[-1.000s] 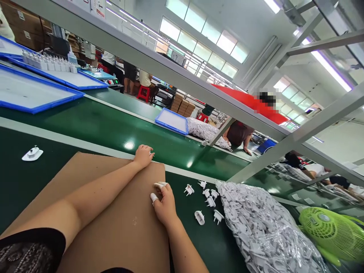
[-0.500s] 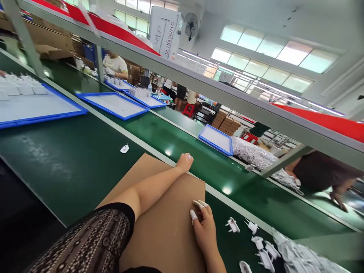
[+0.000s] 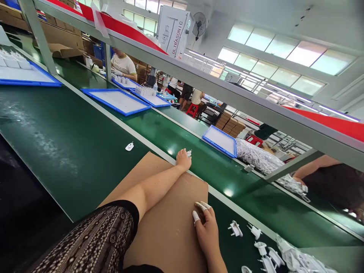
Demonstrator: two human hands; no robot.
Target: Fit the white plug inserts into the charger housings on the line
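My left hand (image 3: 183, 160) reaches out over the far edge of a brown cardboard sheet (image 3: 167, 220), its fingers closed round a small white plug part (image 3: 189, 153) with pins. Most of that part is hidden by the fingers. My right hand (image 3: 207, 231) rests at the sheet's right edge with white covers on several fingertips. Its thumb and fingers are apart, with nothing visible between them. Several loose white plug pieces (image 3: 235, 228) lie to its right. Another white piece (image 3: 129, 146) lies alone on the green table, left of the cardboard.
Beyond a pale strip runs a green belt (image 3: 159, 132). Blue-rimmed trays stand at the far left (image 3: 31, 84), on the belt (image 3: 125, 113) and further right (image 3: 218, 147). A bag of white parts (image 3: 301, 258) lies bottom right. A shelf beam (image 3: 199, 79) crosses above; co-workers sit opposite.
The tray of white parts at the left has slid further away. My left hand has turned a little, so more of the plug part shows. My right hand stays almost in place.
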